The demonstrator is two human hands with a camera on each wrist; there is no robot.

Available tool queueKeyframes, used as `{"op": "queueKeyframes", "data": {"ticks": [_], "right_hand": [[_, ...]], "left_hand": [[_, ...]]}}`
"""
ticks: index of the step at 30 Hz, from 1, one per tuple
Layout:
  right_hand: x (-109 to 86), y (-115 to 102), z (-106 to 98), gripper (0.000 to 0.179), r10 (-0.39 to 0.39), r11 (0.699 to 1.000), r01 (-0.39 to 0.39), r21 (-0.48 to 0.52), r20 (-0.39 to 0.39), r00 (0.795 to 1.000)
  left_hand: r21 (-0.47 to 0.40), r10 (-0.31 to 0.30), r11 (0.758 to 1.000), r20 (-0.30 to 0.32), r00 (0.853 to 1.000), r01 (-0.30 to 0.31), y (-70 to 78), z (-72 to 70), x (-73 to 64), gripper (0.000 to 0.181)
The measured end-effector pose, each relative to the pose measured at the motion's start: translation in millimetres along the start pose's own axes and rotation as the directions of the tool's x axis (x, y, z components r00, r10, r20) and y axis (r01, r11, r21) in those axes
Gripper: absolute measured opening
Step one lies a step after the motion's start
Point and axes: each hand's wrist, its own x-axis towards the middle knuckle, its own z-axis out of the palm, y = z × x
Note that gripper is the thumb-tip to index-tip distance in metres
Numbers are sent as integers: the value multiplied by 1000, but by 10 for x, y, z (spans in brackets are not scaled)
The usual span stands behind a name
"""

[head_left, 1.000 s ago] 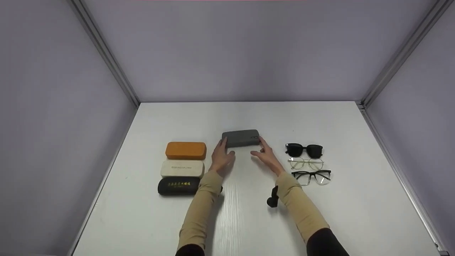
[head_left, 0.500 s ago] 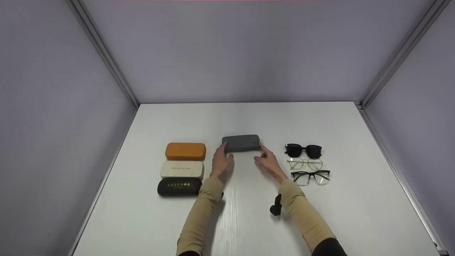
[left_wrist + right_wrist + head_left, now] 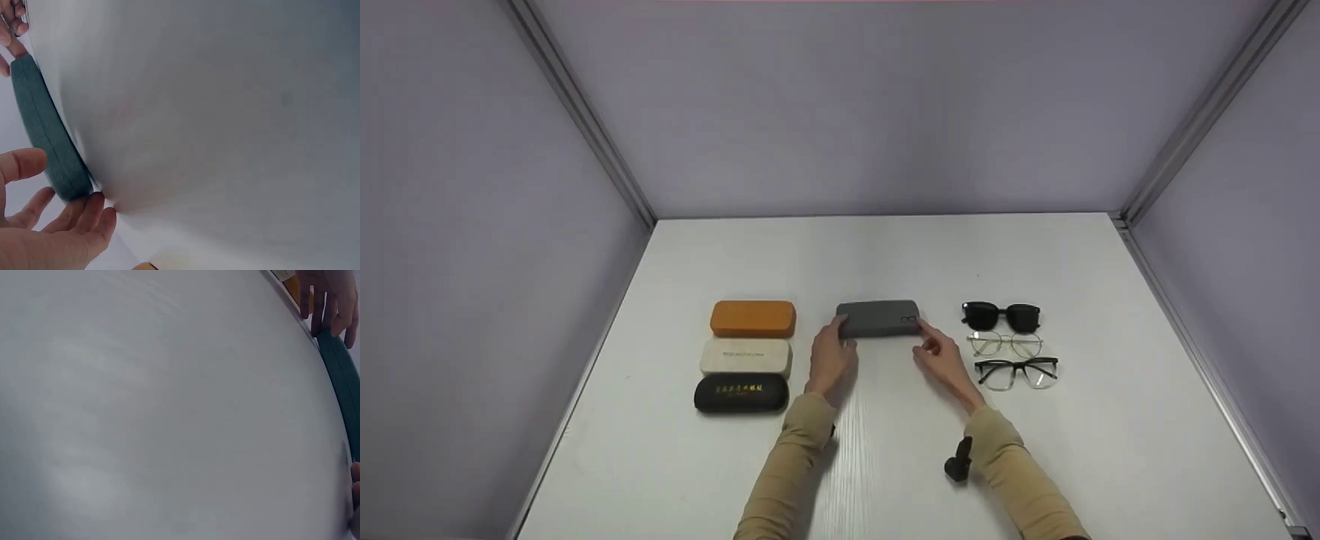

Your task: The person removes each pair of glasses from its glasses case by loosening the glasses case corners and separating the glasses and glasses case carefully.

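Observation:
A dark grey glasses case point(image 3: 876, 319), with a small glasses mark at its right end, lies on the table between both hands. My left hand point(image 3: 831, 360) is at its left end; in the left wrist view the straight fingertips point(image 3: 93, 202) press the end while the thumb point(image 3: 28, 163) is beside the near long side. At the other end, my right hand point(image 3: 946, 365) touches the case's right corner with an extended index finger, the thumb held apart below. In the right wrist view only some right fingertips point(image 3: 356, 486) show at the edge.
Left of the hands lie an orange case point(image 3: 753, 319), a cream case point(image 3: 745, 356) and a black case point(image 3: 741, 393) in a column. On the right are sunglasses point(image 3: 981, 316), thin gold-framed glasses point(image 3: 988, 347) and black-framed glasses point(image 3: 997, 375). Walls border the white table point(image 3: 1147, 450).
Both hands have drawn the grey case toward the near side and slightly right, keeping contact at its two ends. The other cases and glasses have stayed put.

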Motion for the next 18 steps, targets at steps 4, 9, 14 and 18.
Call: {"op": "queueKeyframes", "data": {"ticks": [4, 9, 14, 18], "right_hand": [[-65, -3, -21, 54, -15, 1000, 15, 7, -32, 999], [-162, -4, -17, 48, -7, 1000, 10, 28, -94, 996], [-286, -126, 1, 40, -26, 995, 42, 88, -170, 985], [-371, -291, -26, 35, -47, 989, 73, 127, -198, 979]], "left_hand": [[-22, 38, 999, 2, 999, -38, -13, -28, -54, 44], [-63, 37, 997, 27, 999, -35, -16, -80, -144, 40], [-66, 104, 993, 12, 995, -103, -25, -127, -215, 34], [-68, 151, 986, -15, 988, -152, -62, -136, -225, 29]]}}
